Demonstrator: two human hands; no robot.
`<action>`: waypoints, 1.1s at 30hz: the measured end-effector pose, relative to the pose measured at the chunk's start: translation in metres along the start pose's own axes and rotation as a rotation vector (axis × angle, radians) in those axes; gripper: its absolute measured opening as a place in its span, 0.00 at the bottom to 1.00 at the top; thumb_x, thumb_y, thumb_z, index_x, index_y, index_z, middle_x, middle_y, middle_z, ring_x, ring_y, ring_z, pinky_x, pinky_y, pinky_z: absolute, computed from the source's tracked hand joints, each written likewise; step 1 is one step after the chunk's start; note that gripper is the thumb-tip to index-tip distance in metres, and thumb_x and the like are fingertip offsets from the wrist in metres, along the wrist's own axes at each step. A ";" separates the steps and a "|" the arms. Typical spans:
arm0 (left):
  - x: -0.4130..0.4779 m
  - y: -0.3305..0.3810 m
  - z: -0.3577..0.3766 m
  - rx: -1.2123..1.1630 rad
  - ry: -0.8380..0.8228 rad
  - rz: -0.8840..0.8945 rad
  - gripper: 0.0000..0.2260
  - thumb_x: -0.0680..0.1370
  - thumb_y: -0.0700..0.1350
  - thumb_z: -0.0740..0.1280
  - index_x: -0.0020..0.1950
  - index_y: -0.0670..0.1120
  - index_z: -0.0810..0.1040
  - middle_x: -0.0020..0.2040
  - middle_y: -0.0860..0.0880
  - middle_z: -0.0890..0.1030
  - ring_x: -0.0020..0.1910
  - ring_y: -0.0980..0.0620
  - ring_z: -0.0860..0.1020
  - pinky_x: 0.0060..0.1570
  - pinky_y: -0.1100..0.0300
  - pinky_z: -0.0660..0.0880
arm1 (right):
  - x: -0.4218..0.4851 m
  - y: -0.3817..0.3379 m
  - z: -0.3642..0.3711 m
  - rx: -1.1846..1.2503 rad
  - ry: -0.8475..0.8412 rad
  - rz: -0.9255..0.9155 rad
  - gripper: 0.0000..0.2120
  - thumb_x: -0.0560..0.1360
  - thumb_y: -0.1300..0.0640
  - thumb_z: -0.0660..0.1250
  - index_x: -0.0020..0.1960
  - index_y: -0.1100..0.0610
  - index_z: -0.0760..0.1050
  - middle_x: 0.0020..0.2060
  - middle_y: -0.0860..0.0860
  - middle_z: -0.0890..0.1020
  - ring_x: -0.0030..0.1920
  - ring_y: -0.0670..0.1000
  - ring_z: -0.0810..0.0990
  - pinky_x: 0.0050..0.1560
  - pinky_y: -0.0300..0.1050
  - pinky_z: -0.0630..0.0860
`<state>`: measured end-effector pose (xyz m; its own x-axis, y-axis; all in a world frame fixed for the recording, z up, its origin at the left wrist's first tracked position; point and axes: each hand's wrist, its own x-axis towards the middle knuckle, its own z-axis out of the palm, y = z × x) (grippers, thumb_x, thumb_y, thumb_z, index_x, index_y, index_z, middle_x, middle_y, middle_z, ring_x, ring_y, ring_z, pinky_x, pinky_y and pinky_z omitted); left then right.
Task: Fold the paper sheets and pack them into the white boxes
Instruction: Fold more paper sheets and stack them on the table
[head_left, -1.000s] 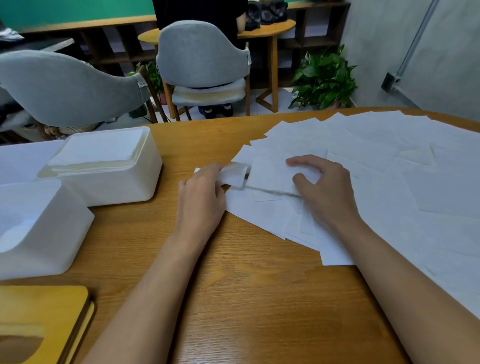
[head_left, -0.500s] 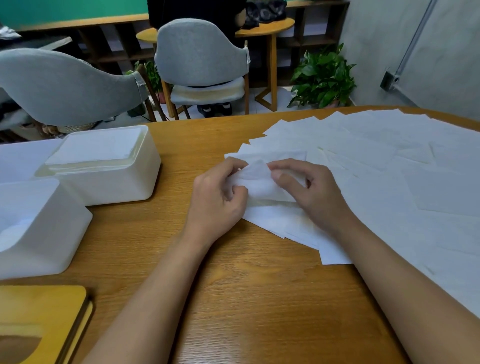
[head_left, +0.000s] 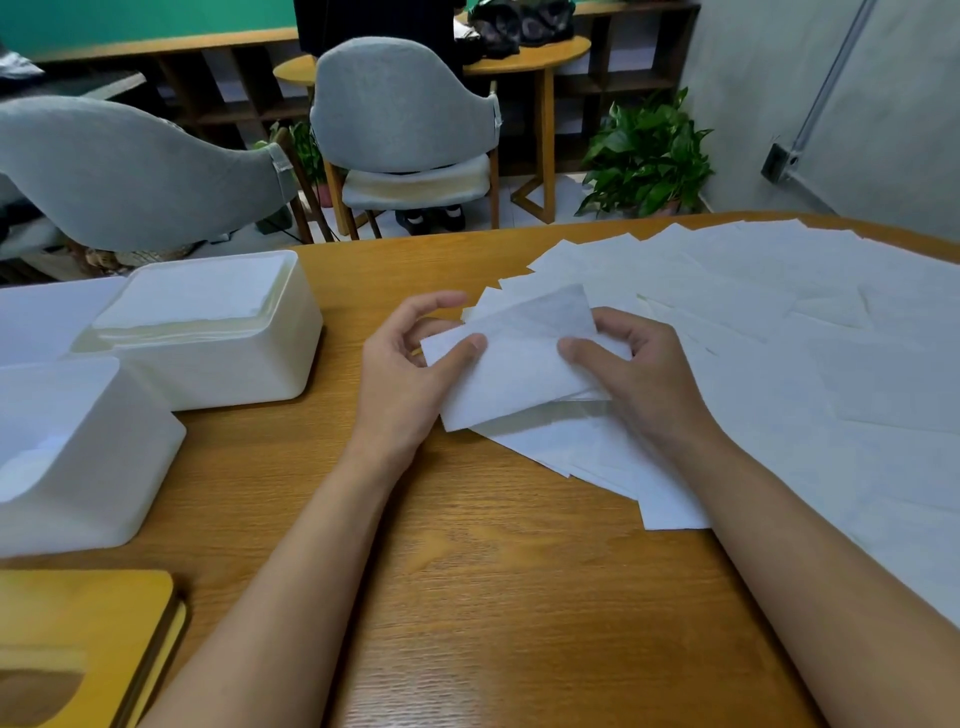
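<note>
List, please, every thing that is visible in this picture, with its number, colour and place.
folded white paper sheet: one, white, held over the loose sheets at the table's middle
loose white paper sheets: many, white, spread overlapping on the table's right part
far white plastic box: one, white, table's left, filled with stacked sheets
near white plastic box: one, white, table's left edge, contents unclear
yellow wooden object: one, yellow, bottom-left corner
wooden table: one, brown, foreground
grey upholstered chairs: two, grey, behind the table; the second at the left
green potted plant: one, green, back right
left hand: pinches the folded sheet's left end
right hand: pinches its right end
</note>
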<state>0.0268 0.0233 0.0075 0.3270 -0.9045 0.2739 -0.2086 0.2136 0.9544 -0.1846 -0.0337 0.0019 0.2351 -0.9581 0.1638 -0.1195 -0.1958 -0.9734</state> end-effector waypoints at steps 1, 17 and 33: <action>-0.001 0.001 0.001 -0.012 0.009 -0.002 0.15 0.78 0.39 0.76 0.64 0.47 0.82 0.46 0.51 0.87 0.40 0.59 0.82 0.37 0.64 0.77 | -0.001 -0.001 0.001 -0.011 -0.030 -0.006 0.09 0.80 0.55 0.72 0.60 0.49 0.85 0.52 0.43 0.88 0.53 0.46 0.86 0.57 0.48 0.82; -0.001 0.001 0.003 -0.080 -0.055 -0.006 0.20 0.75 0.37 0.78 0.65 0.44 0.80 0.47 0.44 0.88 0.43 0.52 0.86 0.40 0.62 0.81 | -0.002 0.000 0.006 -0.115 -0.138 -0.139 0.28 0.80 0.53 0.72 0.75 0.37 0.67 0.73 0.35 0.71 0.74 0.43 0.70 0.76 0.59 0.69; -0.004 -0.001 0.010 -0.188 -0.161 -0.150 0.28 0.78 0.48 0.76 0.76 0.53 0.70 0.61 0.51 0.85 0.59 0.53 0.84 0.56 0.55 0.82 | 0.002 -0.002 0.000 0.095 -0.069 -0.133 0.35 0.81 0.59 0.71 0.78 0.34 0.60 0.76 0.41 0.69 0.73 0.47 0.74 0.73 0.61 0.73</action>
<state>0.0165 0.0232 0.0044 0.1879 -0.9748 0.1203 0.0102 0.1244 0.9922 -0.1843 -0.0353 0.0041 0.3091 -0.9078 0.2836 0.0081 -0.2957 -0.9553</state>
